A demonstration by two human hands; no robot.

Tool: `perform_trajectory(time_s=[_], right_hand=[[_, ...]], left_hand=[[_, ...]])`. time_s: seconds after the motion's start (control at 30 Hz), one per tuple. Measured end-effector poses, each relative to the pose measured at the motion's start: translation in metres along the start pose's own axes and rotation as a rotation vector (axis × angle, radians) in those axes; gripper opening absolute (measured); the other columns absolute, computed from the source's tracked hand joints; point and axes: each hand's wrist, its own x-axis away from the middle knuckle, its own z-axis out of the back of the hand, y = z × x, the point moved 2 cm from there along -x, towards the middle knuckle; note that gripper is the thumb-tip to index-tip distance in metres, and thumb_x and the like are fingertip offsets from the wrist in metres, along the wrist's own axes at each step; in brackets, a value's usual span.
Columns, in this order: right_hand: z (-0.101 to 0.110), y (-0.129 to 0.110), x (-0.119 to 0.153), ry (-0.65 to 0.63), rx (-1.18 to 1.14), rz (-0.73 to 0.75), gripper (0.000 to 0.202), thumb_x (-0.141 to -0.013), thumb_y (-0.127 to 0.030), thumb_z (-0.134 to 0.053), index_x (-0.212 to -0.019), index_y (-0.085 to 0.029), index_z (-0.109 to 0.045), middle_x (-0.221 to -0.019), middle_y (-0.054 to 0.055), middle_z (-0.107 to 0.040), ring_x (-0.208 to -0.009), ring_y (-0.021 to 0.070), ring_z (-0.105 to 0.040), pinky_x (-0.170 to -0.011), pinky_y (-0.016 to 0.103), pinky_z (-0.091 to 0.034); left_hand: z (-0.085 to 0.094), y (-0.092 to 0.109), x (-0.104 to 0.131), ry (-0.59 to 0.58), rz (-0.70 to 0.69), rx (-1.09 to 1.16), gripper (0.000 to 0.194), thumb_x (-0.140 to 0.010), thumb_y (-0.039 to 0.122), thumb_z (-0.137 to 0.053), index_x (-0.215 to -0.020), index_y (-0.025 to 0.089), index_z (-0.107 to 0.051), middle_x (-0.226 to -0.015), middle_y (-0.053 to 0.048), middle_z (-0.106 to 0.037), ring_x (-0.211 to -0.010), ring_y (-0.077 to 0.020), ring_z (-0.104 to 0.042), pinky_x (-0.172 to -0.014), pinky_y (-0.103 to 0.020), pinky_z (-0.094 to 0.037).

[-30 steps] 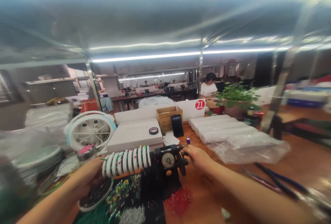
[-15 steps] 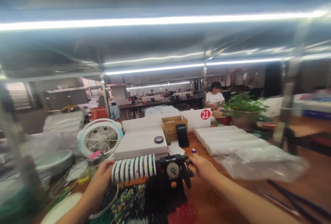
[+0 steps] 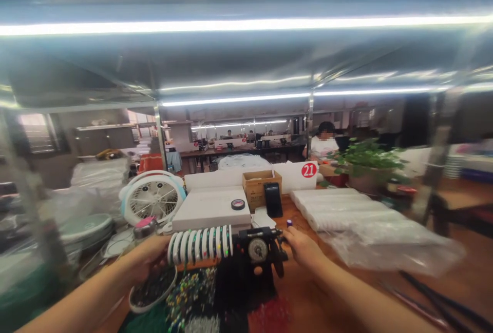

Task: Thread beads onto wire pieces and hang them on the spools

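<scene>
A row of white spools (image 3: 200, 245) with green and coloured marks extends left from a black machine (image 3: 258, 251) that has a round dial. My left hand (image 3: 154, 253) is at the left end of the spools, above a bowl of dark pieces (image 3: 152, 289); its fingers are partly hidden behind the end spool. On the machine's right side, my right hand (image 3: 298, 243) has its fingers closed at the small end part. Piles of multicoloured beads (image 3: 190, 297) and red beads (image 3: 269, 316) lie below the machine.
Behind the spools are a white box (image 3: 211, 210) with a tape roll, a fan (image 3: 154, 199), a cardboard box (image 3: 259, 184) and a phone (image 3: 273, 199). Plastic-wrapped white rolls (image 3: 346, 215), a plant (image 3: 370, 161) and dark tools lie right. A person (image 3: 323, 143) sits beyond.
My left hand has shifted lower at the spools' left end, and its forearm now reaches in at a flatter angle. My right hand stays at the machine. The view has moved slightly.
</scene>
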Motion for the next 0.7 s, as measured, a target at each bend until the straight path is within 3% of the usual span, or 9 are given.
perform_trajectory(time_s=[0.1, 0.2, 0.3, 0.37, 0.43, 0.53, 0.6, 0.7], right_hand=[[-0.003, 0.003, -0.002, 0.04, -0.001, 0.029, 0.048, -0.075, 0.001, -0.035, -0.115, -0.014, -0.058, -0.098, 0.012, -0.061, -0.095, 0.0219, -0.059, -0.08, 0.031, -0.049], [0.002, 0.005, -0.005, 0.165, 0.011, 0.06, 0.049, -0.075, 0.001, -0.035, -0.115, -0.014, -0.058, -0.099, 0.013, -0.062, -0.094, 0.0232, -0.06, -0.078, 0.034, -0.051], [0.02, 0.003, -0.002, 0.299, 0.028, 0.155, 0.047, -0.077, 0.0, -0.034, -0.115, -0.015, -0.058, -0.091, 0.011, -0.063, -0.085, 0.0212, -0.062, -0.076, 0.034, -0.053], [0.038, -0.002, 0.005, 0.317, 0.047, 0.216, 0.044, -0.079, -0.003, -0.035, -0.112, -0.016, -0.06, -0.092, 0.011, -0.063, -0.086, 0.0212, -0.062, -0.076, 0.035, -0.054], [0.058, -0.008, 0.017, 0.284, 0.068, 0.241, 0.041, -0.08, -0.006, -0.036, -0.108, -0.018, -0.062, -0.097, 0.011, -0.064, -0.093, 0.0231, -0.063, -0.079, 0.036, -0.054], [0.078, -0.018, 0.04, 0.077, 0.042, 0.244, 0.042, -0.079, -0.009, -0.039, -0.111, -0.024, -0.061, -0.099, 0.008, -0.066, -0.088, 0.0217, -0.065, -0.072, 0.032, -0.055], [0.079, -0.022, 0.055, -0.054, 0.01, 0.211, 0.038, -0.079, -0.016, -0.044, -0.109, -0.027, -0.063, -0.099, 0.007, -0.068, -0.078, 0.0214, -0.067, -0.061, 0.029, -0.055], [0.064, -0.023, 0.068, -0.075, -0.067, 0.091, 0.025, -0.076, -0.022, -0.05, -0.09, -0.028, -0.071, -0.09, 0.006, -0.072, -0.07, 0.0223, -0.068, -0.059, 0.028, -0.054]], left_hand=[[0.003, -0.003, -0.005, -0.06, -0.009, 0.032, 0.025, -0.056, 0.027, -0.07, -0.049, 0.018, -0.048, -0.034, 0.006, -0.043, -0.036, -0.0119, -0.046, -0.035, -0.018, -0.031], [0.006, -0.006, -0.011, -0.103, 0.009, 0.044, 0.026, -0.059, 0.026, -0.07, -0.049, 0.017, -0.047, -0.033, 0.007, -0.04, -0.037, -0.0107, -0.045, -0.037, -0.017, -0.03], [0.007, -0.008, -0.015, -0.122, 0.047, 0.036, 0.023, -0.06, 0.026, -0.069, -0.052, 0.017, -0.05, -0.034, 0.007, -0.04, -0.035, -0.0094, -0.04, -0.035, -0.018, -0.026], [0.006, -0.008, -0.015, -0.143, 0.038, 0.028, 0.021, -0.06, 0.026, -0.069, -0.055, 0.016, -0.052, -0.036, 0.007, -0.043, -0.036, -0.0096, -0.042, -0.037, -0.018, -0.027], [0.004, -0.008, -0.013, -0.176, 0.001, 0.013, 0.02, -0.061, 0.027, -0.069, -0.058, 0.016, -0.054, -0.04, 0.006, -0.048, -0.04, -0.0101, -0.045, -0.039, -0.019, -0.03], [0.004, -0.01, -0.01, -0.179, -0.055, -0.006, 0.02, -0.063, 0.03, -0.068, -0.062, 0.015, -0.055, -0.044, 0.005, -0.051, -0.044, -0.0102, -0.047, -0.042, -0.019, -0.031], [0.006, -0.011, -0.01, -0.154, -0.097, -0.041, 0.021, -0.064, 0.033, -0.066, -0.066, 0.015, -0.056, -0.045, 0.005, -0.05, -0.042, -0.0092, -0.044, -0.04, -0.019, -0.029], [0.009, -0.014, -0.012, -0.127, -0.136, -0.103, 0.023, -0.064, 0.036, -0.064, -0.071, 0.016, -0.055, -0.045, 0.007, -0.047, -0.037, -0.0068, -0.038, -0.036, -0.018, -0.023]])
